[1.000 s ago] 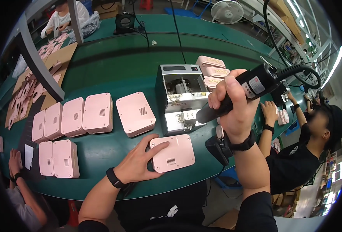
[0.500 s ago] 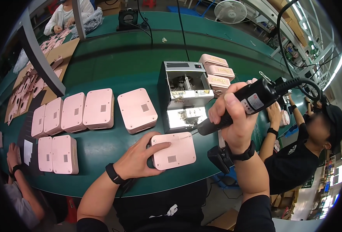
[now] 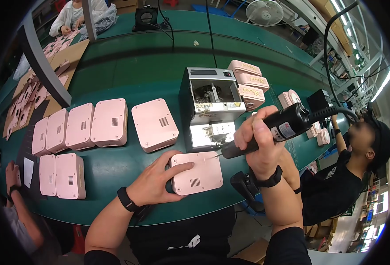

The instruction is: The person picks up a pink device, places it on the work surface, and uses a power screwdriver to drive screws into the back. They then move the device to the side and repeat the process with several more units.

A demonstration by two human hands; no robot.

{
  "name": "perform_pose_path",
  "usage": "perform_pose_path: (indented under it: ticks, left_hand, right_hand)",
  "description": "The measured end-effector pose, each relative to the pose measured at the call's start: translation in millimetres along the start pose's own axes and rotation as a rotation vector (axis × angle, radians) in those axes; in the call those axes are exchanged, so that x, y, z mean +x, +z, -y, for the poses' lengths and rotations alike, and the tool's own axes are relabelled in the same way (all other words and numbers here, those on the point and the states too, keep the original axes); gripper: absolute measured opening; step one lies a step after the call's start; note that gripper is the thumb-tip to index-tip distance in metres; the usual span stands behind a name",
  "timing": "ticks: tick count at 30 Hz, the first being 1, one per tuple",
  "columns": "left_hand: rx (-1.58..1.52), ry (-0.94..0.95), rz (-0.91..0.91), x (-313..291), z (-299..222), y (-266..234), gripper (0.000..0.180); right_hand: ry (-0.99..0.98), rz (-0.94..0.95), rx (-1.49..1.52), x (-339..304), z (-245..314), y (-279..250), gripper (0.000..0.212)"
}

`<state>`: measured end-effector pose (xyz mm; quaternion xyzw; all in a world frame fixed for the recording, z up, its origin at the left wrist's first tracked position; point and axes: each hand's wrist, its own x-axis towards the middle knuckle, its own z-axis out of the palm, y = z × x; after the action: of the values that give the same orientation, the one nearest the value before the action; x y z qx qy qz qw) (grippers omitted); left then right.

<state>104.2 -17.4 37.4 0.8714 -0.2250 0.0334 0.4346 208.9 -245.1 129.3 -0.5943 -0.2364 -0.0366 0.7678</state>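
Hands work at the near edge of the green bench (image 3: 115, 66): the left hand (image 3: 153, 183) lies flat against the left side of a pink casing (image 3: 197, 173), its grip loose, thumb on top and fingers round the edge, steadying it. The right hand (image 3: 259, 143) is closed tight round a black electric screwdriver (image 3: 274, 130), whose tip touches the casing's upper right corner. Just beyond stands a grey screw feeder (image 3: 210, 106). To the left lie more pink casings (image 3: 109, 123) in rows. Farther off, stacked pink parts (image 3: 248, 84) sit beside the feeder, and another person (image 3: 349, 176) works at the right.
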Motion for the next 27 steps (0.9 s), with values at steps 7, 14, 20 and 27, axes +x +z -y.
perform_pose_path:
  ticks: [7,14,20,27]
  left_hand:
    - [0.015,-0.024,0.018,-1.0,-0.1,-0.1,0.075]
    - [-0.090,-0.005,-0.037,-3.2,3.4,14.5,0.076]
    - [-0.013,0.025,-0.019,-3.8,3.6,15.4,0.080]
    - [-0.010,0.028,-0.025,-5.0,4.6,13.5,0.080]
  right_hand:
    - [-0.004,0.073,0.023,-0.4,-1.1,-4.5,0.014]
    - [-0.082,0.040,0.031,17.3,32.1,7.9,0.011]
    - [-0.117,0.027,-0.085,35.9,24.6,11.4,0.013]
    - [-0.029,0.055,-0.034,19.7,22.8,14.1,0.015]
